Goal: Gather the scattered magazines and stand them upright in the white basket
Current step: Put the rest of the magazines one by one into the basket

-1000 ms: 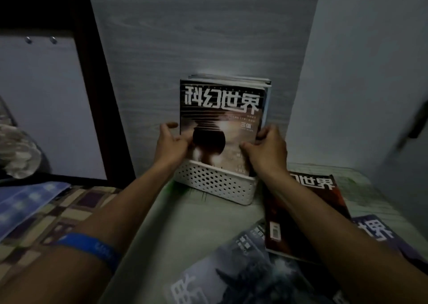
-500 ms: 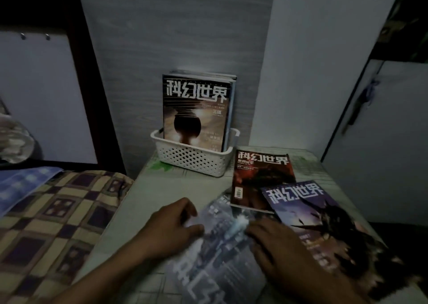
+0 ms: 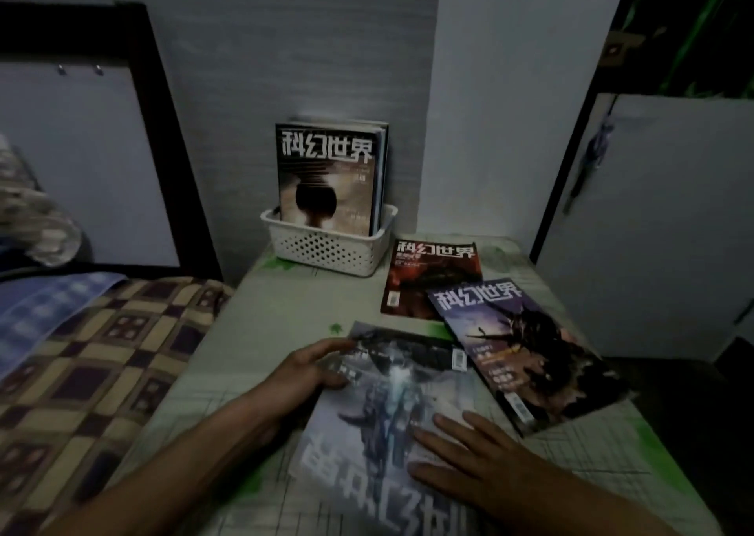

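Observation:
The white basket (image 3: 326,250) stands at the table's far edge against the wall, with several magazines (image 3: 326,172) upright in it. Three more lie flat on the table: a red one (image 3: 432,278) next to the basket, a purple one (image 3: 526,348) overlapping it, and a grey-blue one (image 3: 383,421) nearest me, turned upside down. My left hand (image 3: 310,372) curls around the grey-blue magazine's far left corner. My right hand (image 3: 473,458) rests flat on its cover, fingers spread.
The table (image 3: 245,339) has a pale cloth with green marks. A checked bedspread (image 3: 89,364) lies to the left, under a dark-framed headboard (image 3: 163,127). A white cabinet door (image 3: 653,229) stands close on the right.
Both hands left the upright magazine in the basket and dropped to the grey-blue magazine near me. My view pulled back and tilted down.

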Demonstrator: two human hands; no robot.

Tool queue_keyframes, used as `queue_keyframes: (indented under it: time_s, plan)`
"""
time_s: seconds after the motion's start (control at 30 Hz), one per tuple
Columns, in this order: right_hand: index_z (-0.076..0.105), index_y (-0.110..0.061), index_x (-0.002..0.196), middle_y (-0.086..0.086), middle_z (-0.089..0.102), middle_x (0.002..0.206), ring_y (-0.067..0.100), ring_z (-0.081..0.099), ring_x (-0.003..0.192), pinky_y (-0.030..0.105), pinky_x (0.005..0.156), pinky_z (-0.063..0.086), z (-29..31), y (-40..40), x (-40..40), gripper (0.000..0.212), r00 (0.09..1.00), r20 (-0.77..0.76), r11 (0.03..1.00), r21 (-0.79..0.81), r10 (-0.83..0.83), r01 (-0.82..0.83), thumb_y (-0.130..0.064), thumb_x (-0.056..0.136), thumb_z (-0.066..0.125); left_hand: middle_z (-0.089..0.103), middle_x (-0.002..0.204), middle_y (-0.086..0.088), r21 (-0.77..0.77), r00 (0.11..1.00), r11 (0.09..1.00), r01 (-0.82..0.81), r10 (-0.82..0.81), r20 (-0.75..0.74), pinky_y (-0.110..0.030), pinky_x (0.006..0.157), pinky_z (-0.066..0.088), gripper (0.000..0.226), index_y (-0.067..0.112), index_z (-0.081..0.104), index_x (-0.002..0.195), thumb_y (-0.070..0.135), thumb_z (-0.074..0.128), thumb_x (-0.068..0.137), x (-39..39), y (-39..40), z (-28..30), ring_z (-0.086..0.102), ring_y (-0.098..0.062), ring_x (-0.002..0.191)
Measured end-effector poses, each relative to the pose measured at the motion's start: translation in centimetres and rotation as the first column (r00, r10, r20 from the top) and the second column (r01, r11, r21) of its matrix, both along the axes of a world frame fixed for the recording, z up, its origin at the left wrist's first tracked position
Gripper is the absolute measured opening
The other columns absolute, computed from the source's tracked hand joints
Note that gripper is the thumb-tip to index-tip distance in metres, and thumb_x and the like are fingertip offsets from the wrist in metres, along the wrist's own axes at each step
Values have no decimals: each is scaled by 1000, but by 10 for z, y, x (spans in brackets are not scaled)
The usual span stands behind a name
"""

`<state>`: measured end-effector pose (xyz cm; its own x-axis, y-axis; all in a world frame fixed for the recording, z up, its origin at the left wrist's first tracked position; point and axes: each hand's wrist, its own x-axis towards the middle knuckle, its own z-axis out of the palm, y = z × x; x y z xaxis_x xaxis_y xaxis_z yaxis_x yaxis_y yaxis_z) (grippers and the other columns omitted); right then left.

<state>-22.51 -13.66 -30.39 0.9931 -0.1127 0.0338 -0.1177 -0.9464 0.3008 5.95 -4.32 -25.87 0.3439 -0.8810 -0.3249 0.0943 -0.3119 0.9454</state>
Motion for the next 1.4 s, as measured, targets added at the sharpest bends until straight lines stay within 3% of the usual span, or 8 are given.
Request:
queue_keyframes:
  time_s: [0.23, 0.4, 0.5, 0.63, 0.8, 1.07, 1.2, 1.4]
  plan:
    - [47, -33, 116, -17, 61, 124, 0, 69, 96, 15, 62, 50, 19, 45, 8, 26, 935, 307, 983, -100, 180, -156, -34, 103, 25, 77, 105, -11, -31, 998, 998, 55, -55, 7, -32, 74, 61, 26, 17, 77, 103, 6, 57, 90, -2, 12, 14, 74, -31, 93]
    - [72, -22, 108, -2, 77, 85, 8, 69, 73, 22, 66, 48, 93, 59, 46, 24, 438, 869, 954, 289, -229, -75, -19, 88, 59, 68, 109, -19, -342, 935, 912, -229, 109, -337, -35, 71, 55, 45, 17, 61, 129, 20, 59, 84, 14, 34, 37, 69, -31, 88]
    - [67, -30, 118, -17, 69, 73, -2, 65, 66, 9, 56, 48, 138, 56, 78, 25, 224, 787, 771, 612, -574, -175, -29, 94, 63, 59, 136, -3, -422, 966, 898, 124, -11, 258, -30, 82, 54, 71, 36, 44, 141, 23, 74, 78, -2, 53, 50, 65, -13, 109]
    - [70, -31, 102, -2, 74, 86, 22, 72, 80, 49, 65, 61, 163, 61, 117, 14, 253, 583, 428, 771, -772, -471, -28, 96, 57, 3, 158, 35, -149, 560, 930, 335, -70, 825, -26, 112, 28, 126, 60, -19, 142, 79, 71, 56, -62, 53, 51, 14, 10, 143]
    - [64, -35, 117, -8, 73, 111, 17, 74, 89, 24, 64, 58, 149, 73, 126, 31, 602, 462, 38, 812, -651, -582, -24, 88, 67, 71, 96, 20, -595, 548, 802, -52, 521, 654, -10, 68, 52, 38, 44, 52, 126, 24, 57, 94, -36, 35, 56, 66, 10, 84]
    - [39, -31, 140, -2, 68, 116, 5, 72, 86, 15, 61, 54, 122, -8, 120, 80, 572, 282, 49, 921, -771, -387, -4, 76, 79, 75, 110, 6, -687, 888, 723, -68, 357, 289, -22, 75, 58, 24, 44, 69, 105, 37, 69, 82, 27, 42, 57, 72, -15, 100]
    - [70, -23, 93, -10, 78, 87, 16, 73, 84, 16, 60, 54, 130, -35, 145, 15, 542, 396, 229, 908, -741, -351, -10, 89, 67, 70, 104, 27, -646, 756, 761, 58, 390, 526, -10, 75, 54, 28, 44, 58, 111, 22, 53, 95, 49, 16, 90, 67, 5, 96]
    - [68, -24, 102, -3, 74, 93, 19, 70, 85, 47, 73, 59, 223, -106, 216, 23, 334, 679, 610, 734, -654, -299, -39, 94, 52, 52, 113, 22, -595, 528, 796, 106, 462, 713, -16, 82, 43, 31, 31, 35, 131, 22, 43, 102, 128, -83, 200, 55, 5, 104]
